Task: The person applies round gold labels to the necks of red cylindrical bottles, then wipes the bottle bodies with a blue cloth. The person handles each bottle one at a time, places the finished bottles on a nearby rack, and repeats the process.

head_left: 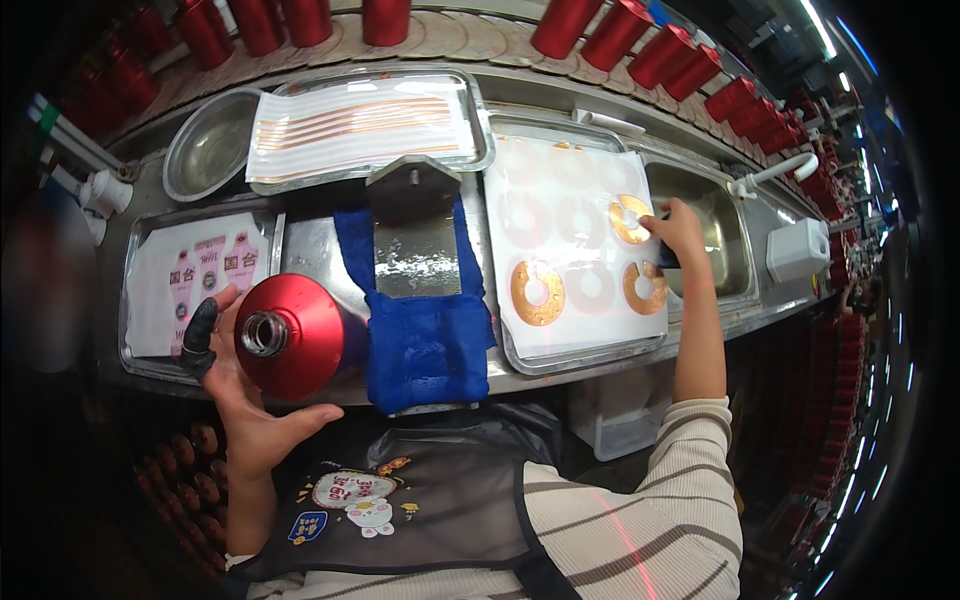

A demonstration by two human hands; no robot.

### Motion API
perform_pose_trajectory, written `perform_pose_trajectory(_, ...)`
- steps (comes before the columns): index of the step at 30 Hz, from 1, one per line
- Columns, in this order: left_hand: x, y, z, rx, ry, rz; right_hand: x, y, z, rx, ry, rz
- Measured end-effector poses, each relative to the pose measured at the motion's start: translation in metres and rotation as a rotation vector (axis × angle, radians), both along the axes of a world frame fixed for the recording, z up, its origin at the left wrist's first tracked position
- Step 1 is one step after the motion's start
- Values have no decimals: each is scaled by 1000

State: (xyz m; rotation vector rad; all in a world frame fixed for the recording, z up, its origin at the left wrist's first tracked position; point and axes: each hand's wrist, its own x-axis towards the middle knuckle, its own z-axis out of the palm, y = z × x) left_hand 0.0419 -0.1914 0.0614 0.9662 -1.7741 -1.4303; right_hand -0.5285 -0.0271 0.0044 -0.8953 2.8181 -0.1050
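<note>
A glossy red bottle (310,325), its bare glass mouth facing up toward me, rests in the curve of my left hand (245,395). The fingers reach along its left side, one wearing a black finger cover, and the thumb stretches out near its lower edge. Over a metal tray (570,362) on the right lies a white sheet (590,325) with gold C-shaped decals. The fingertips of my right hand (682,232) pinch the edge of the upper right gold decal (630,220). More gold decals (538,293) sit lower on the sheet, beside pale ring marks.
Between the trays stands a metal rest with blue cloth (425,350). A tray of pink printed sheets (160,260) is at left, a tray of gold-striped strips (360,130) behind, near a metal bowl (208,145). A sink (735,215) lies right; red bottles (615,35) line a conveyor (450,42).
</note>
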Motion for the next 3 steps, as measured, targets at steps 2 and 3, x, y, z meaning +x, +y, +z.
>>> perform_pose_trajectory(2,-4,18,-7,-86,2,63,-73,41,-28,-133,-372,83)
perform_pose_trajectory(3,-14,27,-8,-191,13,141,-68,17,-46,-122,-415,134)
